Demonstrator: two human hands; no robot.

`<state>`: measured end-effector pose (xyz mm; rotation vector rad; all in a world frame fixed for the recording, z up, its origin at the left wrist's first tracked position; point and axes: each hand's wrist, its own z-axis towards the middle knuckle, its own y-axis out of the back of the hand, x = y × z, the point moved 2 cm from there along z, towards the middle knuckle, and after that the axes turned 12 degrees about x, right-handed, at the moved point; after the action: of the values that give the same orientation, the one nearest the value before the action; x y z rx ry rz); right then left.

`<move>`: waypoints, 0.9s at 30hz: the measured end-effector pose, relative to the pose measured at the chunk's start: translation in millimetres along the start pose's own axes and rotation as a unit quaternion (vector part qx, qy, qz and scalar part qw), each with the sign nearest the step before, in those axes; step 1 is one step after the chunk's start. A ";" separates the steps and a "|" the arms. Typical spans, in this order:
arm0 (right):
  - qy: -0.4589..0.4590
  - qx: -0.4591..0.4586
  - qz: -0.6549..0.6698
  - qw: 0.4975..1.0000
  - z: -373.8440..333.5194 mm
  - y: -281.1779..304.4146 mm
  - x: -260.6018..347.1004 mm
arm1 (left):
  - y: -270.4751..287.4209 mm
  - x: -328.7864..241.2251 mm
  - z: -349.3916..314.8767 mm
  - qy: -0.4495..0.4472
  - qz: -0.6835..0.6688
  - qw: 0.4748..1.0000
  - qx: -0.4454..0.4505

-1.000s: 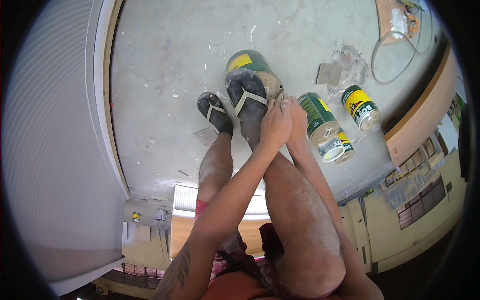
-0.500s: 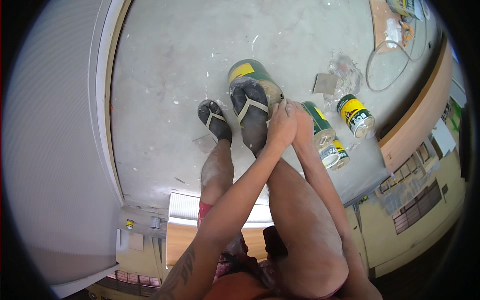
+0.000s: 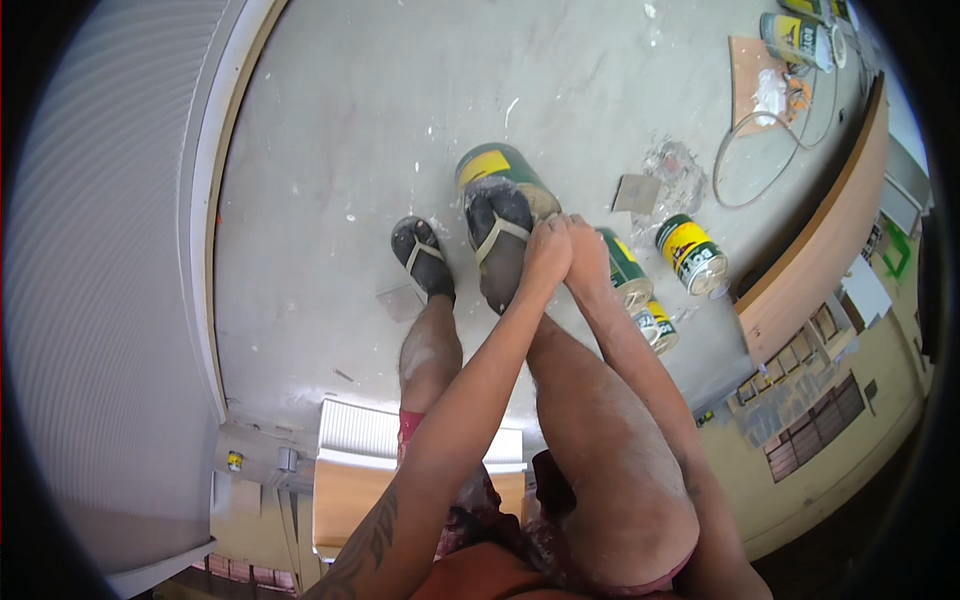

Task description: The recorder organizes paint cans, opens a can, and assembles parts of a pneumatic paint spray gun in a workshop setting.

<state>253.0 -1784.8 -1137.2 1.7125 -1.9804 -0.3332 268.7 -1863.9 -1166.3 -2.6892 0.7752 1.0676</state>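
A green and yellow paint can [image 3: 508, 165] lies on its side on the floor, its end turned toward me. My right foot, in a dark flip-flop [image 3: 498, 235] with a pale strap, presses on the can's side. Beside the can's near end, my left hand [image 3: 547, 252] is closed. My right hand [image 3: 590, 252] is closed too, touching the left one. Whatever the fingers grip at the can's rim is hidden behind the hands. My other foot, in a matching flip-flop [image 3: 420, 250], stands flat on the floor.
More green and yellow cans [image 3: 692, 253] lie right of my hands, several close together. A flat grey square [image 3: 631, 193] sits by a pale powdery patch. Farther right are a looped hose [image 3: 722, 165] and a curved wooden panel [image 3: 820, 240]. A ribbed wall panel [image 3: 110, 300] runs along the left.
The whole view has shifted, so the floor and cans appear slightly lower. Both hands stay together by the can's near end, and my foot remains on it.
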 end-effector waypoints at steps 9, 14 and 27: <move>-0.018 0.039 0.004 0.999 13.8 14.5 7.8 | 9.7 6.7 13.6 0.018 0.057 0.998 0.032; -0.040 0.039 0.015 0.998 5.0 23.4 -7.3 | 4.9 -17.0 17.2 0.039 0.020 0.998 0.043; -0.014 -0.051 0.073 0.996 -13.4 -19.6 -11.6 | -12.5 2.8 1.7 -0.097 0.223 0.968 0.062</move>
<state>277.7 -1775.2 -1137.9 1.4981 -2.0583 -0.4008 275.9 -1853.8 -1170.1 -2.3135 1.3968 1.2958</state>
